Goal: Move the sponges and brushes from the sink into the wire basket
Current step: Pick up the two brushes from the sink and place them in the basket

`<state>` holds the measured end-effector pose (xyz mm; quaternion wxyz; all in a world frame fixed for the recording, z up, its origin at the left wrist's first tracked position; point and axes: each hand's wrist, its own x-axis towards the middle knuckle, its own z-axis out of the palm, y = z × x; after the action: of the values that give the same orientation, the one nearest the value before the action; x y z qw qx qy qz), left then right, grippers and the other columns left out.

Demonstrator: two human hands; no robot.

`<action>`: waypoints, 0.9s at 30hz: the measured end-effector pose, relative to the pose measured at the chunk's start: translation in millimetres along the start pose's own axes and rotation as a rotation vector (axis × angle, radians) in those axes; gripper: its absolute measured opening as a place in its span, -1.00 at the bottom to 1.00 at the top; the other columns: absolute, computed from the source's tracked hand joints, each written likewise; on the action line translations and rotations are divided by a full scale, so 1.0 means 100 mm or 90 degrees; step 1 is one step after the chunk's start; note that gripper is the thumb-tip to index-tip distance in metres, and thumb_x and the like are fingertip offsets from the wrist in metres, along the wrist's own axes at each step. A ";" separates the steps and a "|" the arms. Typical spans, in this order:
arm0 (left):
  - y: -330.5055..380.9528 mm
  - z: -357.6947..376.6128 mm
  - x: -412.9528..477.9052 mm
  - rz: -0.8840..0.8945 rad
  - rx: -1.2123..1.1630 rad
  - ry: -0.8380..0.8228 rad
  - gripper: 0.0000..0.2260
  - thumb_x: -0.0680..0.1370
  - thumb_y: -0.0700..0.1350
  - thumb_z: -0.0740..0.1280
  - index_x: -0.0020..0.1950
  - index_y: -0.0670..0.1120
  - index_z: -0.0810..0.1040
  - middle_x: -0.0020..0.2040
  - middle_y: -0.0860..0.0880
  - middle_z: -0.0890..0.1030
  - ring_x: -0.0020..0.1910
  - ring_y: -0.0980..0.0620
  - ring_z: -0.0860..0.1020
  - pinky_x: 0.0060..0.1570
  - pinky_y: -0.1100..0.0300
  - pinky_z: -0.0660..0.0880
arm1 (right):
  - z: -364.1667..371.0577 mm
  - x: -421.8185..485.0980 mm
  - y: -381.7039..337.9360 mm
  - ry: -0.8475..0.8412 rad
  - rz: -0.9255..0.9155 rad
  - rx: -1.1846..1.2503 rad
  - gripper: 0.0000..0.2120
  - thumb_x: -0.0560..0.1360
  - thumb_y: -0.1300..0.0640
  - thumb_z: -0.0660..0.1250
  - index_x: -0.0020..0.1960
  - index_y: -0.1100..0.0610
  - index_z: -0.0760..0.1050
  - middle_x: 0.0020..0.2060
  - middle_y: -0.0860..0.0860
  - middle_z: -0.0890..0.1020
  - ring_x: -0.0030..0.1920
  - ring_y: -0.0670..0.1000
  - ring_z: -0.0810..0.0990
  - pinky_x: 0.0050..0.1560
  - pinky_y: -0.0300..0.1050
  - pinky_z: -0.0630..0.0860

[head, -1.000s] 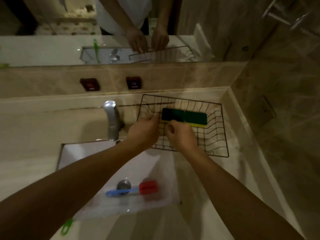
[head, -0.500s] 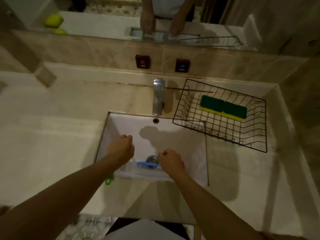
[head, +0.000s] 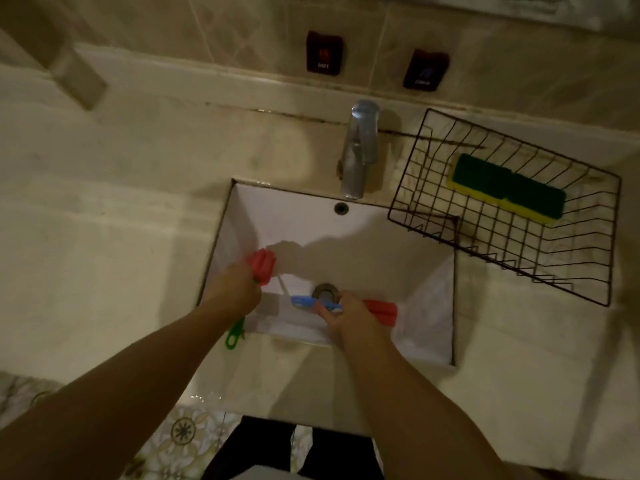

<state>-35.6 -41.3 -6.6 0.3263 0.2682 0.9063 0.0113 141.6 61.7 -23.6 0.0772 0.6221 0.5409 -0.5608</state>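
clearing the sink: two brushes in hand, two sponges already in the basket

reaching down into the white sink (head: 363, 233), a person works both hands at once. at left, the left hand (head: 232, 295) is closed around the green-handled brush (head: 262, 265), its red sponge head poking up past the knuckles by the sink's left wall and its green handle loop showing below the wrist, over the tabletop (head: 104, 254) edge. to its right, the right hand (head: 349, 320) is curled over the blue-handled brush (head: 381, 310), which lies across the basin floor just in front of the drain (head: 325, 293); fingers wrap the handle, though whether it has left the porcelain cannot be told. the hands are apart, each on its own brush.

further right, the wire basket (head: 588, 271) sits on the tabletop beside the sink, one corner overhanging the basin. two green-and-yellow sponges (head: 507, 192) lie end to end inside it, so that part looks done. what appears left is carrying both brushes across; no other sponge or brush shows in the sink.

behind, the chrome faucet (head: 360, 150) stands between the basin and the basket's near corner and could catch a long handle on the way over. two dark wall buttons (head: 375, 62) sit on the tiles above.
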 end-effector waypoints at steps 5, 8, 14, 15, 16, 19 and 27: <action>-0.11 0.15 0.14 -0.007 -0.048 -0.022 -0.81 0.38 -0.20 0.40 -0.05 0.02 0.63 0.00 -0.04 0.63 -0.07 -0.07 0.62 0.00 0.03 0.60 | 0.12 0.08 -0.03 -0.022 -0.016 -0.151 -0.51 0.58 -0.15 0.22 0.26 0.25 0.44 0.15 0.23 0.59 0.10 0.21 0.57 -0.04 -0.06 0.44; -0.13 0.22 0.17 -0.040 -0.054 -0.008 -0.79 0.37 -0.25 0.40 -0.04 -0.03 0.60 -0.04 -0.04 0.62 -0.09 -0.07 0.61 -0.05 0.02 0.62 | 0.10 0.18 0.02 -0.028 -0.024 -0.236 -0.56 0.56 -0.18 0.23 0.11 0.20 0.45 0.00 0.18 0.57 -0.03 0.18 0.56 -0.17 -0.14 0.35; -0.12 0.26 0.24 -0.089 -0.044 0.005 -0.96 0.46 -0.23 0.31 -0.11 -0.16 0.55 -0.23 -0.11 0.54 -0.25 -0.10 0.55 -0.27 0.07 0.54 | -0.02 0.12 0.14 -0.038 0.021 -0.098 -0.72 0.57 -0.12 0.21 -0.05 0.10 0.40 -0.16 0.04 0.50 -0.15 0.03 0.44 -0.13 -0.16 0.37; -0.11 0.26 0.24 -0.091 -0.043 0.008 -0.95 0.48 -0.22 0.31 -0.10 -0.17 0.55 -0.24 -0.10 0.52 -0.26 -0.07 0.53 -0.29 0.08 0.49 | 0.00 0.15 0.13 -0.038 0.035 -0.017 -0.74 0.57 -0.08 0.23 -0.07 0.12 0.41 -0.09 0.10 0.54 -0.11 0.07 0.48 -0.09 -0.14 0.44; -0.10 0.27 0.24 -0.093 -0.045 0.012 -0.94 0.49 -0.22 0.30 -0.09 -0.18 0.56 -0.25 -0.08 0.51 -0.28 -0.05 0.51 -0.29 0.09 0.46 | 0.03 0.19 0.09 -0.035 0.066 0.107 -0.78 0.56 0.00 0.25 -0.08 0.16 0.40 0.01 0.20 0.55 -0.03 0.16 0.53 -0.08 -0.10 0.54; -0.06 0.23 0.20 -0.067 -0.064 0.025 -0.91 0.51 -0.22 0.29 -0.09 -0.20 0.57 -0.35 -0.02 0.47 -0.36 0.02 0.47 -0.31 0.13 0.42 | 0.10 0.46 0.03 0.048 0.200 0.412 -0.90 0.59 0.32 0.13 0.10 0.30 0.34 -0.05 0.28 0.47 -0.17 0.24 0.54 -0.62 -0.18 0.56; 0.16 0.08 -0.08 0.010 -0.117 0.003 -0.83 0.52 -0.15 0.31 -0.26 -0.14 0.49 -0.37 -0.04 0.51 -0.42 0.07 0.48 -0.43 0.22 0.38 | -0.20 0.29 -0.15 0.020 0.164 0.357 -0.75 0.58 0.36 0.06 -0.24 0.17 0.27 -0.35 0.12 0.37 -0.40 0.08 0.42 -0.40 -0.03 0.45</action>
<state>-18.1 -32.7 -5.0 0.3474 0.2444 0.9000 0.0980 136.5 98.5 -31.3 -0.0354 0.6912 0.2829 -0.6641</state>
